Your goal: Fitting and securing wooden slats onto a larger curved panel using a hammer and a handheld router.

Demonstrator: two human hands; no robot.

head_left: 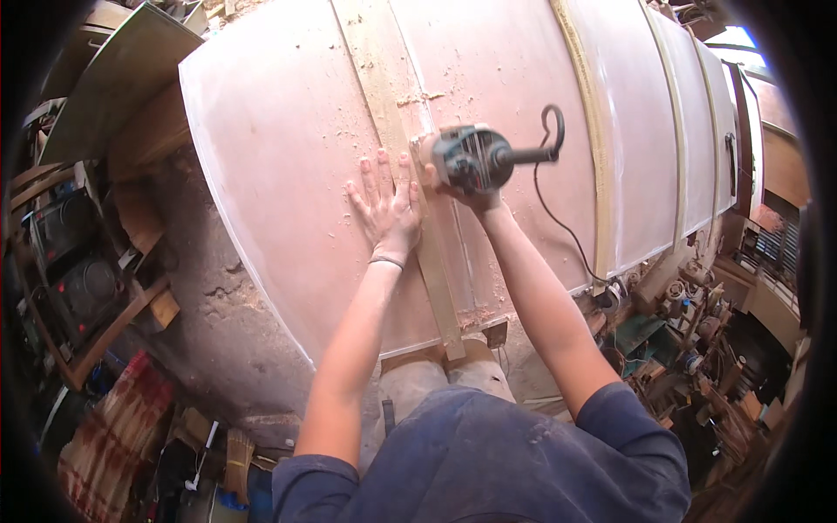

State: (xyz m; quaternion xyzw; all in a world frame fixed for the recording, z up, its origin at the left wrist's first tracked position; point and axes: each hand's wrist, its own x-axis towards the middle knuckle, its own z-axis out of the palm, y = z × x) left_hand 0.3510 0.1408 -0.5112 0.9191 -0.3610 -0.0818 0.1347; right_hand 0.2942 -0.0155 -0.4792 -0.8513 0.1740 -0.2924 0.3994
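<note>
My left hand (384,212) lies flat with fingers spread on a large pale pink board (270,148), its thumb side against a long wooden strip (436,292). Around a corded power tool with a teal and dark body, which looks like a trim router (472,160), my right hand (480,200) is closed. The tool stands over the strip and the board just right of my left hand, slightly blurred. Its lower end and most of my right fingers are hidden beneath it. Wood shavings (420,98) lie on the strip and board ahead of the tool.
The tool's black cord (562,228) loops rightward over the board and off its near edge. More wooden strips (600,174) cross the board at right. Scrap and tools (697,349) crowd the lower right. Two dark round-fronted units (83,288) and a stained cloth (118,418) are at left.
</note>
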